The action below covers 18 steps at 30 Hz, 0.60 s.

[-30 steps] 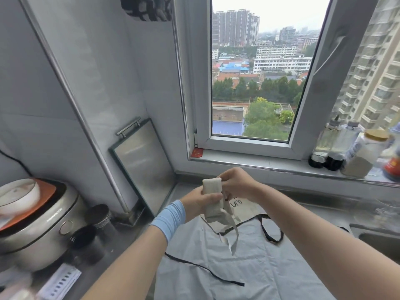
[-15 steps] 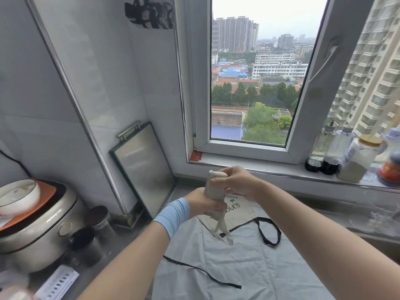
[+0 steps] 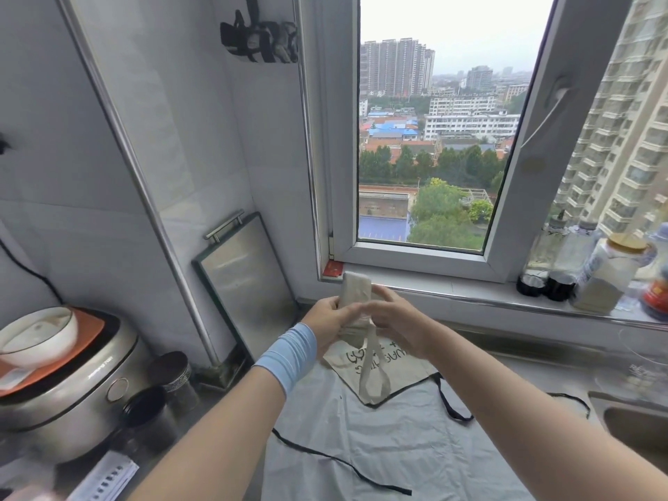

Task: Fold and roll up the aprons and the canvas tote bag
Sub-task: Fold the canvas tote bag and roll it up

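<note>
Upright rolled cloth bundle (image 3: 356, 294) above tote bag (image 3: 397, 370), L hand (image 3: 330, 320) gripping lower half, R hand (image 3: 395, 320) pinching middle, strap (image 3: 372, 374) dangling.

left hand (image 3: 330, 321) gripping a rolled cream cloth (image 3: 355, 293), right hand (image 3: 395, 321) holding its strap (image 3: 373, 374), printed tote bag (image 3: 412, 370) and grey apron (image 3: 397, 457) flat below

Rice cooker (image 3: 72, 388), jars (image 3: 173, 374) block left; steel board (image 3: 249, 283) at wall (image 3: 202, 139); bottles (image 3: 578, 276) right; room above apron (image 3: 397, 446).

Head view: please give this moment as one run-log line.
left hand: grips fabric roll | right hand: holds roll | strap loop: hanging | tote bag, apron: lying flat
</note>
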Motion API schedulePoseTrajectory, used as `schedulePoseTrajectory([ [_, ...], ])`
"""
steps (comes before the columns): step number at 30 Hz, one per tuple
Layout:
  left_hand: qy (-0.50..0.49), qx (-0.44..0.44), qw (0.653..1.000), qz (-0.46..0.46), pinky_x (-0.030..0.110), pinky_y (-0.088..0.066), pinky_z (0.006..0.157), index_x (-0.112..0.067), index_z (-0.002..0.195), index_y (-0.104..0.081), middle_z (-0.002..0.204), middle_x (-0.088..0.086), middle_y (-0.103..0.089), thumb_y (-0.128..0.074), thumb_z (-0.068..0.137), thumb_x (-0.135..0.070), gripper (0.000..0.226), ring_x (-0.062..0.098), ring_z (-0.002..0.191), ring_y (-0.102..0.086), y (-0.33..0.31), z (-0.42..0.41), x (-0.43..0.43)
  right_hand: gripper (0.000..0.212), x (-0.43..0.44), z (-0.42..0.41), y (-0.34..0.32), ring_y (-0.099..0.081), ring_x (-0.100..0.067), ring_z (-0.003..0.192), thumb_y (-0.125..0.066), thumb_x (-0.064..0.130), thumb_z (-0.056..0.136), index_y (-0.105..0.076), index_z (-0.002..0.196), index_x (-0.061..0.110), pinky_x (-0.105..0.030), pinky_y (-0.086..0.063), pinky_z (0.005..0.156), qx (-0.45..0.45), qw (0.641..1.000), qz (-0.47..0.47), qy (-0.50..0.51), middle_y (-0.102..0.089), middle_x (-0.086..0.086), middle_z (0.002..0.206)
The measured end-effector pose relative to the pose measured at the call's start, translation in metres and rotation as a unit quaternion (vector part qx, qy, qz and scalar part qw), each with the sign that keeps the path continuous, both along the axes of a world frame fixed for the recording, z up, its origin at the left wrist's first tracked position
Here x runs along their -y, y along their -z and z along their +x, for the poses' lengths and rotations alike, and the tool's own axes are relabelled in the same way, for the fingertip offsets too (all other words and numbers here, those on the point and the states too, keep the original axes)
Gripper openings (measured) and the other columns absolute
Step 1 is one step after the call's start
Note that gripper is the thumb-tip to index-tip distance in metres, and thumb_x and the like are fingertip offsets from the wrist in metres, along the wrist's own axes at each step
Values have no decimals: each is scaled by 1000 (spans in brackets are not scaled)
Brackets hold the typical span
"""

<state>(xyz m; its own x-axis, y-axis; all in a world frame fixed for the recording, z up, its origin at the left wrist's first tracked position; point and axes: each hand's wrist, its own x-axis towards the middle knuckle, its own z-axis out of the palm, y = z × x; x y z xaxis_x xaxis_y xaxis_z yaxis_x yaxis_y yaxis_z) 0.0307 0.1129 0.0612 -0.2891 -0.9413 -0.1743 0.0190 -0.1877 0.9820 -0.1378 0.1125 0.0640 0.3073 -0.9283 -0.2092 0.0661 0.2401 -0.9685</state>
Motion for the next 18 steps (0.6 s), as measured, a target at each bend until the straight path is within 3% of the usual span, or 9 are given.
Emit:
schedulePoseTrajectory([
  [1, -26, -19, 999, 9, 39, -57, 67, 0, 115, -61, 98, 18, -71, -64, 92, -21, 32, 29, 79, -69, 0, 2, 3, 74, -3, 1, 5, -70, -34, 98, -76, 8, 81, -33, 137, 30, -44, -56, 85, -13, 1000, 11, -26, -66, -17, 120],
  [3, -60, -63, 996, 38, 43, -58, 72, 4, 117, -60, 101, 21, -69, -62, 94, -21, 34, 32, 82, -69, -3, 6, 8, 66, -6, 5, 15, -70, -30, 79, -77, 4, 80, -41, 134, 16, -47, -54, 77, -57, 998, 3, -33, -71, -15, 107],
  [5, -82, -98, 990, 59, 43, -59, 74, 6, 114, -61, 103, 23, -68, -59, 95, -19, 32, 32, 82, -68, -6, 12, 10, 45, -9, 7, 18, -58, -21, 58, -75, 8, 84, -54, 124, 11, -49, -55, 72, -64, 998, -7, -12, -67, -11, 85],
  [8, -94, -128, 984, 80, 33, -57, 57, 4, 107, -65, 94, 17, -67, -55, 96, -20, 29, 25, 70, -66, -14, 24, 8, 8, -10, 4, 14, -36, -13, 49, -64, 18, 95, -66, 100, 11, -29, -40, 49, -97, 994, -34, -35, -59, -1, 68],
  [10, -79, -140, 983, 88, 33, -55, 60, 1, 102, -66, 91, 14, -69, -54, 96, -20, 25, 23, 73, -66, -19, 33, 6, 19, -11, -1, 14, -32, -11, 49, -55, 23, 101, -69, 105, 11, -25, -31, 47, -62, 998, -7, -32, -65, -3, 81],
  [13, -25, -200, 973, 114, 38, -54, 80, 4, 98, -63, 91, 17, -71, -50, 95, -15, 23, 32, 99, -65, -27, 38, -2, 28, -8, -8, 20, -33, -12, 54, -46, 22, 104, -62, 123, 11, -24, -29, 51, 11, 997, 56, -52, -67, -7, 96],
  [15, 41, -213, 969, 114, 35, -56, 74, 3, 98, -61, 90, 18, -71, -48, 92, -12, 21, 33, 102, -65, -34, 37, -9, 29, -6, -9, 24, -33, -12, 56, -44, 24, 101, -60, 124, 16, -25, -28, 53, 40, 991, 91, -86, -66, -5, 98],
  [18, 117, -168, 974, 94, 30, -54, 61, -1, 110, -57, 87, 13, -70, -56, 80, -13, 32, 29, 84, -70, -44, 36, -17, 31, -1, -11, 27, -19, -14, 57, -48, 21, 93, -67, 117, 23, -25, -23, 51, 49, 987, 101, -117, -56, 1, 81],
])
